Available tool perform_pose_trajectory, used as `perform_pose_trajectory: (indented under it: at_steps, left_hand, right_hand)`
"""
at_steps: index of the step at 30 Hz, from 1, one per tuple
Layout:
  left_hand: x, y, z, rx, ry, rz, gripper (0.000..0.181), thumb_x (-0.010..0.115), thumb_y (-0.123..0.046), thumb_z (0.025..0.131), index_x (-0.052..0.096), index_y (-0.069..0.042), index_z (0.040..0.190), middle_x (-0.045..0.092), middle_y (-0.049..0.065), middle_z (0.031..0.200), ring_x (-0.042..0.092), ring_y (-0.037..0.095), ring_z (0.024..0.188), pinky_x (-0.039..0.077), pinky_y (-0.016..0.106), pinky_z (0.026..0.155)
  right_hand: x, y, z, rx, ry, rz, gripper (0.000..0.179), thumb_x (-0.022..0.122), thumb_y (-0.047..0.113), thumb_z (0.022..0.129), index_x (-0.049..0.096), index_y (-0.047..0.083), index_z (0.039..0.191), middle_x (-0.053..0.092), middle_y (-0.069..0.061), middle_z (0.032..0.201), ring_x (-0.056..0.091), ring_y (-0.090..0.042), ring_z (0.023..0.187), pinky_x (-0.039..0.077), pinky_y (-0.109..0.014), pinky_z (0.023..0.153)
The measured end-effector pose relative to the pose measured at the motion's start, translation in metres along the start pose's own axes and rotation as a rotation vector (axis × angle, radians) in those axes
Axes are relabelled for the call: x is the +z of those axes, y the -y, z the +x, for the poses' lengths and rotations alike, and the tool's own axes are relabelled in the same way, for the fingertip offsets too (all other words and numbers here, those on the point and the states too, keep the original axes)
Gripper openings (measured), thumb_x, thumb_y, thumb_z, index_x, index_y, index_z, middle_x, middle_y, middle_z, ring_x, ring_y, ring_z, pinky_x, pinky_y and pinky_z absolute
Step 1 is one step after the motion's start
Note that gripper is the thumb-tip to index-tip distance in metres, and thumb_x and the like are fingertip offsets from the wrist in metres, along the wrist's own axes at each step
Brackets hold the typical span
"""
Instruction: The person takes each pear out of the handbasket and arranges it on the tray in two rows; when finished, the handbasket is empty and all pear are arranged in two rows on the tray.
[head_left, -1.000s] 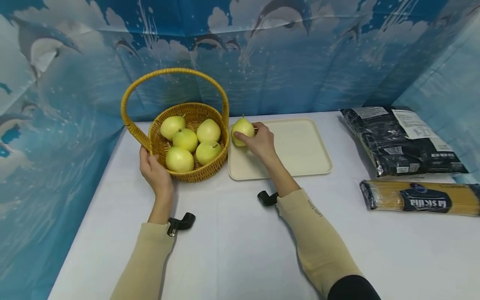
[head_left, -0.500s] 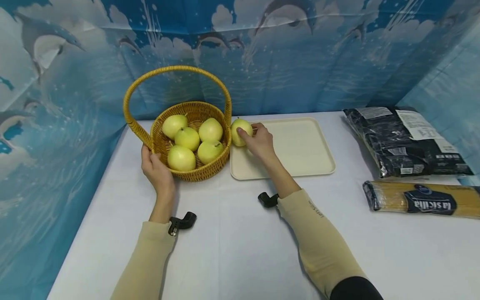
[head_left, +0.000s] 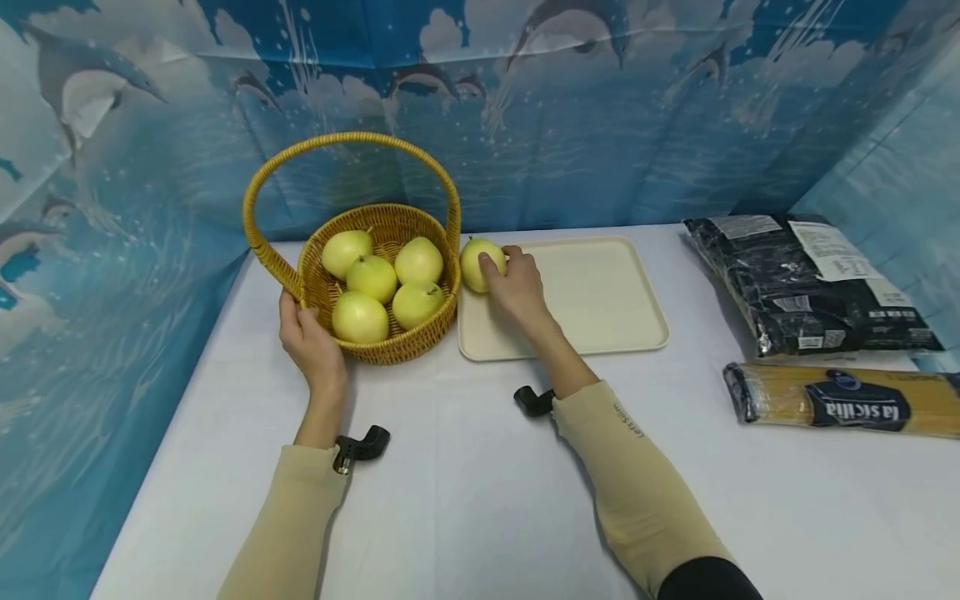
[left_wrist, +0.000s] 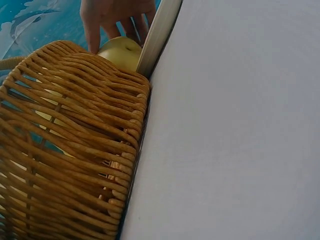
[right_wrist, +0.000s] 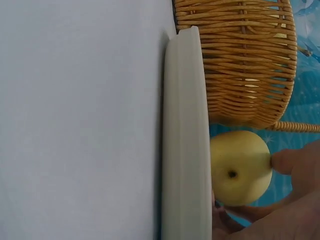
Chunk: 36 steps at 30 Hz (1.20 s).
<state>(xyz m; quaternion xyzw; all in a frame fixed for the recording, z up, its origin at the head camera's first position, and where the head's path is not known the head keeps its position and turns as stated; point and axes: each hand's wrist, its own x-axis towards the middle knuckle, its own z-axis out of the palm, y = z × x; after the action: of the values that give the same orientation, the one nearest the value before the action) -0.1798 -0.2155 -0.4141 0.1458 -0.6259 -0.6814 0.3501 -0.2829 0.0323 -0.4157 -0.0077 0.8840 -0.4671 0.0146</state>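
Observation:
At the left end of the cream tray (head_left: pixel 592 300), my right hand (head_left: pixel 519 287) holds a yellow-green pear (head_left: pixel 477 265) between thumb and fingers. The right wrist view shows the thumb tip against the side of this pear (right_wrist: pixel 240 167), its dark blossom end facing the camera. My left hand (head_left: pixel 311 342) grips the left side of a wicker basket (head_left: pixel 405 346) near the foot of its tall handle; some of those fingers are hidden behind the wicker. Several more pears (head_left: pixel 371 279) lie inside the basket. Through the left wrist camera, the right hand (left_wrist: pixel 120 17) appears beyond the basket.
To the right lie a black plastic package (head_left: pixel 810 283) with white labels and, in front of it, a pack of spaghetti (head_left: pixel 847 400). A blue dolphin-print curtain (head_left: pixel 525 150) hangs behind the white-covered table (head_left: pixel 465 483). The basket stands right beside the tray's left edge.
The pear in the right hand has come down slightly and left, its top now lower at the tray's left end. The right thumb has shifted a little on it. The left hand stays at the basket.

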Motion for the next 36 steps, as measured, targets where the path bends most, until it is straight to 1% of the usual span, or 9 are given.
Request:
perform_pose_trajectory:
  at_steps: [6,11,15,19,22,25,27,32,36]
  left_hand:
    - [-0.0006,-0.0009,-0.0001,0.002,-0.003,0.000,0.052,0.033,0.005,0.099,0.053,0.004,0.147,0.056,0.021,0.151,0.050,0.033,0.141,0.039,0.044,0.116]
    - [-0.0003,-0.0008,0.0003,0.007,-0.003,0.005,0.051,0.033,0.005,0.099,0.053,0.006,0.146,0.057,0.022,0.149,0.051,0.034,0.140,0.039,0.045,0.116]
    - [-0.0001,-0.0010,0.0000,0.001,-0.002,0.010,0.052,0.033,0.005,0.100,0.053,0.005,0.147,0.056,0.020,0.151,0.050,0.033,0.142,0.038,0.046,0.118]
    - [-0.0003,-0.0010,0.0002,-0.003,0.000,0.015,0.052,0.033,0.005,0.100,0.052,0.004,0.148,0.055,0.020,0.153,0.049,0.032,0.143,0.037,0.046,0.118]
    - [-0.0002,-0.0012,0.0008,-0.002,-0.004,0.022,0.051,0.033,0.004,0.100,0.053,0.005,0.147,0.056,0.020,0.151,0.050,0.032,0.141,0.038,0.045,0.117]
    - [-0.0001,-0.0014,0.0008,-0.004,-0.009,0.028,0.050,0.033,0.004,0.100,0.053,0.006,0.145,0.057,0.021,0.149,0.051,0.033,0.138,0.039,0.043,0.114]
    - [-0.0002,-0.0013,0.0004,-0.007,-0.011,0.031,0.050,0.033,0.004,0.100,0.053,0.006,0.145,0.057,0.021,0.149,0.051,0.033,0.138,0.039,0.043,0.113]
    - [0.0001,-0.0015,0.0001,-0.003,-0.007,0.038,0.050,0.033,0.004,0.100,0.053,0.006,0.145,0.056,0.021,0.150,0.050,0.031,0.139,0.037,0.043,0.116]
    - [-0.0007,-0.0012,0.0002,-0.005,-0.009,0.034,0.050,0.033,0.004,0.100,0.053,0.005,0.145,0.056,0.021,0.150,0.050,0.031,0.139,0.037,0.043,0.116]
  right_hand:
    - [0.0026,0.0018,-0.0031,-0.002,0.065,-0.035,0.071,0.052,0.050,0.105,0.045,-0.002,0.153,0.056,-0.028,0.134,0.053,-0.041,0.124,0.044,-0.053,0.106]
    - [0.0025,0.0006,-0.0028,-0.024,0.080,-0.018,0.073,0.056,0.050,0.103,0.044,0.000,0.154,0.056,-0.026,0.134,0.054,-0.039,0.121,0.046,-0.053,0.103]
    - [0.0028,-0.0008,-0.0017,-0.036,0.072,0.005,0.074,0.064,0.046,0.100,0.044,0.000,0.154,0.056,-0.024,0.139,0.056,-0.039,0.124,0.049,-0.051,0.103]
    - [0.0028,-0.0020,-0.0006,-0.050,0.067,0.038,0.073,0.071,0.041,0.097,0.044,0.005,0.155,0.058,-0.020,0.146,0.060,-0.036,0.127,0.053,-0.049,0.102]
    - [0.0018,-0.0014,-0.0005,-0.055,0.056,0.063,0.070,0.071,0.040,0.097,0.047,0.006,0.153,0.061,-0.019,0.143,0.061,-0.036,0.124,0.054,-0.049,0.099]
    - [0.0010,-0.0006,-0.0015,-0.042,0.033,0.067,0.068,0.071,0.041,0.096,0.049,0.004,0.148,0.062,-0.021,0.138,0.058,-0.038,0.124,0.053,-0.050,0.098]
    - [0.0007,-0.0002,-0.0023,-0.033,0.014,0.064,0.068,0.071,0.041,0.096,0.048,0.003,0.148,0.061,-0.022,0.137,0.054,-0.041,0.128,0.051,-0.052,0.100]
    - [0.0001,0.0012,-0.0034,-0.006,-0.029,0.062,0.072,0.073,0.041,0.095,0.046,0.004,0.151,0.061,-0.022,0.141,0.047,-0.044,0.136,0.048,-0.054,0.104]
    - [-0.0013,0.0033,-0.0037,0.016,-0.030,0.052,0.081,0.076,0.042,0.093,0.042,0.005,0.155,0.060,-0.022,0.146,0.045,-0.045,0.139,0.045,-0.055,0.107]
